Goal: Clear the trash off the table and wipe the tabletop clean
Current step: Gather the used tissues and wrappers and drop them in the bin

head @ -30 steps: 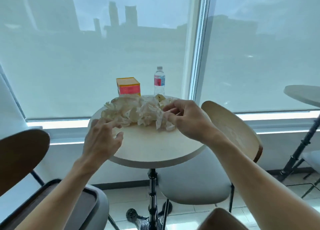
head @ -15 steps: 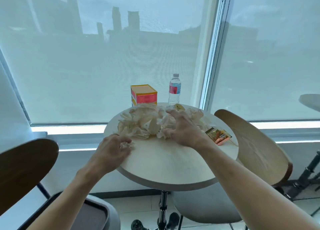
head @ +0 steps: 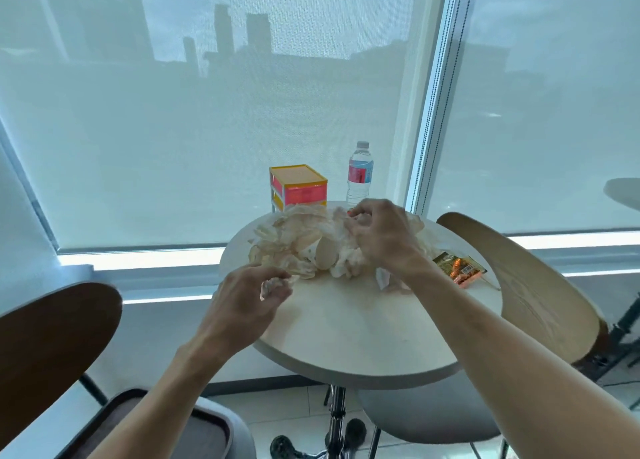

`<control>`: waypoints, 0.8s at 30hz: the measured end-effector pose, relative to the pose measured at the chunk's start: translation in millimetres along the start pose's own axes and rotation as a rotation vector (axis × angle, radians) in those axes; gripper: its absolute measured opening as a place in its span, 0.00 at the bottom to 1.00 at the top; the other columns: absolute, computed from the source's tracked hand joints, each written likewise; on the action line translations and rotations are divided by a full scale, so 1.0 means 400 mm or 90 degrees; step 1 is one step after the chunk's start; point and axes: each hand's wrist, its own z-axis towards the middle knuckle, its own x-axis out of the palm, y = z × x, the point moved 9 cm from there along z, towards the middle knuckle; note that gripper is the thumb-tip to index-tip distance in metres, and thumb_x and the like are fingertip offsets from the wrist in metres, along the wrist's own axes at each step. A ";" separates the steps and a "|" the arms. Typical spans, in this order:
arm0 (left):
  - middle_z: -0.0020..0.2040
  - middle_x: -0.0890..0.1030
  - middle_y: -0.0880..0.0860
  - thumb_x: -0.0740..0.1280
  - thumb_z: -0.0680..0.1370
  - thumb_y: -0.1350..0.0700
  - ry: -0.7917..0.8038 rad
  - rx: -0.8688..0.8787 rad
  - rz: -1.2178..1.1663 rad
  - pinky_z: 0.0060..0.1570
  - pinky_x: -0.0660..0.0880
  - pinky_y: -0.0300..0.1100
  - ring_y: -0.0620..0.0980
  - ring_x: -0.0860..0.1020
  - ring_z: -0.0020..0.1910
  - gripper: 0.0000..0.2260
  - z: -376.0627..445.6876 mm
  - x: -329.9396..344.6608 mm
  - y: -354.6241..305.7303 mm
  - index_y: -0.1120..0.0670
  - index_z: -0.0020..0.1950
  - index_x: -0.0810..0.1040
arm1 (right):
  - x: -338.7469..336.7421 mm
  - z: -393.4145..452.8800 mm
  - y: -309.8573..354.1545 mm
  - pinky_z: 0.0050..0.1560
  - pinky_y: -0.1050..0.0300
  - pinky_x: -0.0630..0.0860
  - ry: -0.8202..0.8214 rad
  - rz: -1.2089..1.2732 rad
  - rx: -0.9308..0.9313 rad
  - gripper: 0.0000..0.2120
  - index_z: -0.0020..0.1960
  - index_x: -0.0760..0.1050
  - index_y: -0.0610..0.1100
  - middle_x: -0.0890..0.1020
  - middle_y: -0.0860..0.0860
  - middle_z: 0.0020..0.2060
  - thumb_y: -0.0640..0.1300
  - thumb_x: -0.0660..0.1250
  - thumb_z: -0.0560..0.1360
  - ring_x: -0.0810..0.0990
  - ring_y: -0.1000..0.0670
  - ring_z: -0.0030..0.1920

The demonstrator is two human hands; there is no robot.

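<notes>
A heap of crumpled white tissues (head: 298,240) with a paper cup lying among them covers the far half of the round pale table (head: 356,323). My left hand (head: 242,306) is closed around a small wad of tissue (head: 272,287) at the heap's near left edge. My right hand (head: 384,237) reaches over the heap's right side, its curled fingers gripping tissues at the far end. An orange snack wrapper (head: 459,268) lies flat at the table's right edge, to the right of my right forearm.
A yellow and pink box (head: 298,185) and a water bottle (head: 359,174) stand at the table's far edge by the window. A wooden-backed chair (head: 519,285) stands right of the table, a dark chair back (head: 52,348) and a grey bin (head: 207,431) at the lower left.
My left hand has lifted slightly off the table with a wad of tissue in its fingers. My right hand has slid further back over the heap. The view has shifted left.
</notes>
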 end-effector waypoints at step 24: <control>0.30 0.76 0.45 0.72 0.75 0.49 0.030 0.044 -0.262 0.34 0.71 0.44 0.44 0.69 0.31 0.05 -0.033 0.136 -0.242 0.44 0.50 0.84 | -0.373 -0.209 -0.088 0.37 0.54 0.78 -0.183 0.325 -0.016 0.05 0.42 0.81 0.49 0.83 0.50 0.33 0.49 0.72 0.76 0.80 0.50 0.34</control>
